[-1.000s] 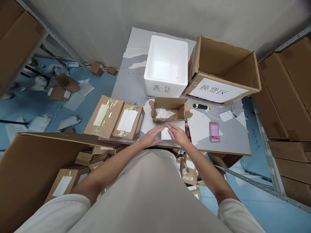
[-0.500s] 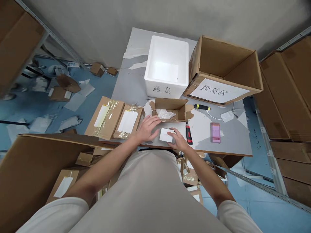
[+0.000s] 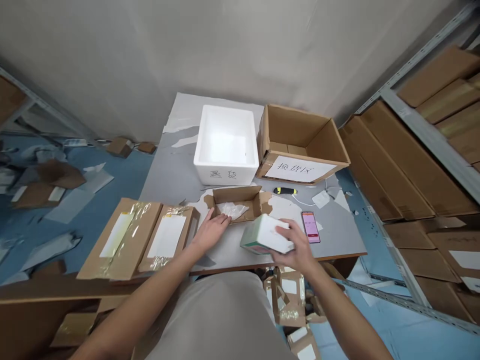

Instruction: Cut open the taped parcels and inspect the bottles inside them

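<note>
My right hand (image 3: 296,246) is closed around a small white and green carton (image 3: 267,235), which is tilted above the front of the table. At the front left edge of an open cardboard box (image 3: 245,194), my left hand (image 3: 212,229) lies with its fingers stretched out. Whether it presses on the box I cannot tell. Crumpled clear plastic (image 3: 232,210) lies inside that box. Two taped cardboard parcels, a larger one (image 3: 144,227) and a smaller one (image 3: 190,230), sit to the left of my left hand.
Behind stand a white foam box (image 3: 225,174) and a large open carton (image 3: 266,161) with a handwritten label. A yellow-black cutter (image 3: 285,191) and a phone (image 3: 311,227) lie at the right. Shelves with cartons (image 3: 397,150) flank the table (image 3: 165,165); packaging litters the floor.
My right hand has lifted and tipped the white carton, so its green side shows. The red-black cutter is no longer visible. The camera view has shifted; my left hand stays by the open box.
</note>
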The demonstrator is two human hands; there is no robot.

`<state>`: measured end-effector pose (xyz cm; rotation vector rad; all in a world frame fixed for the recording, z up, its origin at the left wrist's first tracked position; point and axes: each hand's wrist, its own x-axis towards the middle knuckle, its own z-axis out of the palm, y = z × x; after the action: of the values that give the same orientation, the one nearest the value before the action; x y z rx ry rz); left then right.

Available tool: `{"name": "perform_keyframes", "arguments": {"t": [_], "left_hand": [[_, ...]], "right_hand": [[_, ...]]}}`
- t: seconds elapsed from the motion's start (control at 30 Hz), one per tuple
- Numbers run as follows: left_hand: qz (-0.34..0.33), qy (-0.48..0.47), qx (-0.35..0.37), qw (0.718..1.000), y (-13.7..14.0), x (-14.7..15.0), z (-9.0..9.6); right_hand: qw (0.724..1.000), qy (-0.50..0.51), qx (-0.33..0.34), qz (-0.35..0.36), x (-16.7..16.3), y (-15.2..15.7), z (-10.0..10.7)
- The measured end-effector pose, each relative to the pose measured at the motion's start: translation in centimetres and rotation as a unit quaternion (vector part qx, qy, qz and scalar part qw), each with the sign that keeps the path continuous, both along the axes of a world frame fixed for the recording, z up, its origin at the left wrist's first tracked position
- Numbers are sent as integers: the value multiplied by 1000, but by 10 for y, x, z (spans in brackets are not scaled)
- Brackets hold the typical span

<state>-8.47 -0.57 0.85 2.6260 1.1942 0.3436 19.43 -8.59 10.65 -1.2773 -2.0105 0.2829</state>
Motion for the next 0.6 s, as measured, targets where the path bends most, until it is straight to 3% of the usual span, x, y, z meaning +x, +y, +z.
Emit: {"name": "perform_keyframes", "arguments": {"t": [0.13,0.2,0.27,0.33,0.43,0.5,0.6], "left_hand": [[-4,19,-12,1000,12,9,9],[-8,26,-17,999,15,9,7],[-14,25,-22,999,16,6,3],[-11,19,-24,999,14,3,-1],[-2,8,-25,1000,8,1,-6],[-2,5,-24,1000,4,0,-9],[-3,0,-25,1000,0,0,-13]], "right_hand": [[980,18,162,-113,64,48,87],[955,28,227,-189,92,95,114],[936,43,249,-245,114,155,125],[943,29,218,-249,128,220,117],[978,-19,89,-190,133,302,83],[988,-40,-32,-143,128,335,54],[976,-52,-177,-115,116,353,17]]}}
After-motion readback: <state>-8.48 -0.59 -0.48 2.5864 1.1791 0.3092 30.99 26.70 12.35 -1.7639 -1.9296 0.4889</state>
